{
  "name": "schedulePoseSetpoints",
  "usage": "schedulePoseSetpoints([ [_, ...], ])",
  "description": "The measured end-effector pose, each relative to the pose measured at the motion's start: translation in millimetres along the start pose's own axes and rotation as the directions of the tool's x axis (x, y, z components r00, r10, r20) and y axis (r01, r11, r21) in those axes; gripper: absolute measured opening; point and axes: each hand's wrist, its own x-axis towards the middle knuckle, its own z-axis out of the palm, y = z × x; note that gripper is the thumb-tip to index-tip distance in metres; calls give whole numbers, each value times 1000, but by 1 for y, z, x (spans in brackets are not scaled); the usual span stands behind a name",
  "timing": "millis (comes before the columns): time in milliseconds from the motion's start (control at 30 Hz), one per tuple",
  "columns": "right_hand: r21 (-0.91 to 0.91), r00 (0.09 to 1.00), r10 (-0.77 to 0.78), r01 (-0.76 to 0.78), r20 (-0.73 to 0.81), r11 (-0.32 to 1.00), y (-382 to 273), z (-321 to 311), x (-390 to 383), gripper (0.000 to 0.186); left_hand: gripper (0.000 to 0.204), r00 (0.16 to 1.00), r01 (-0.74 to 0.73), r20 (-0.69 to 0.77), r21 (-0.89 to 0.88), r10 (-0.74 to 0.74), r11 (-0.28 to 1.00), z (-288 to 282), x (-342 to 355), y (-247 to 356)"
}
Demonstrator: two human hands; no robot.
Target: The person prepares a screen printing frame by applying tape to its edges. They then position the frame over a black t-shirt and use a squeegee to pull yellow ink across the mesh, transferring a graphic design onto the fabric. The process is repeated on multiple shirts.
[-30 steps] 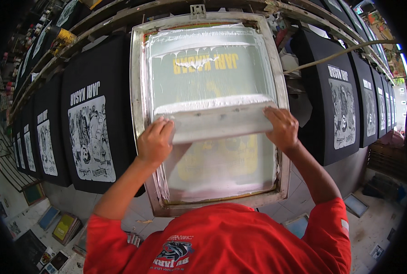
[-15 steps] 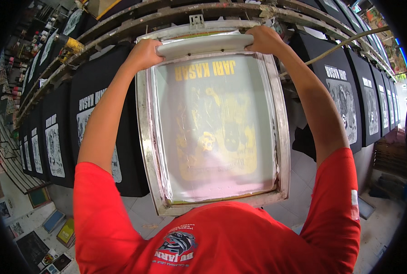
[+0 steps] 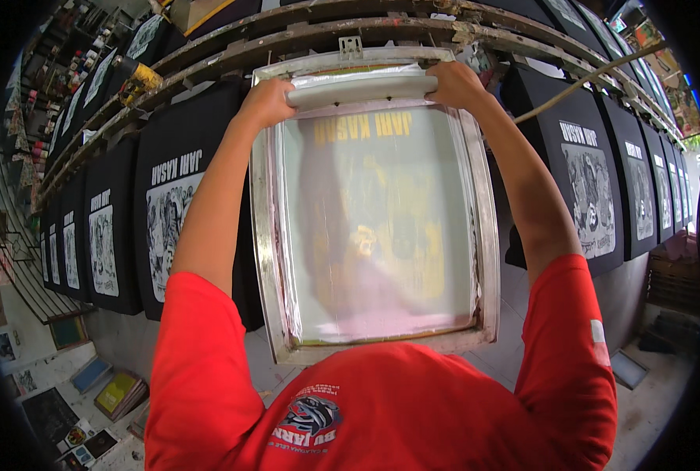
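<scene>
A screen-printing frame [image 3: 490, 228] with metal sides lies in front of me, its mesh [image 3: 373, 235] showing a faint yellow design and lettering. Across its far end sits a long pale grey squeegee [image 3: 363, 92]. My left hand [image 3: 268, 102] is closed round the squeegee's left end, my right hand [image 3: 455, 85] round its right end. Both arms reach forward, spanning the frame's sides. White ink lines the inner edges of the mesh and pools pale along the near end. What lies under the frame is mostly hidden.
Black printed shirts on boards line up to the left [image 3: 169, 204] and right [image 3: 589, 180]. Behind the frame run ink-stained rails [image 3: 303, 39]. A thin pole [image 3: 589, 81] slants in at right. A yellow tool [image 3: 140, 78] rests at far left; flat frames [image 3: 118, 395] lie on the floor.
The view has shifted a little, so the frame sits slightly lower. Yellow on the mesh looks paler, and the shadow across it has changed. Both hands keep hold of the squeegee at the far end.
</scene>
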Motion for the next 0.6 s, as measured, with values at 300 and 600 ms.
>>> schedulePoseSetpoints([
  [300,154,999,46,-46,5,987,-89,11,-260,35,38,975,174,141,6,-173,985,37,-260,133],
  [600,224,987,158,-151,-12,963,-177,-6,-432,31,35,994,99,-17,-209,-105,973,51,-415,200],
])
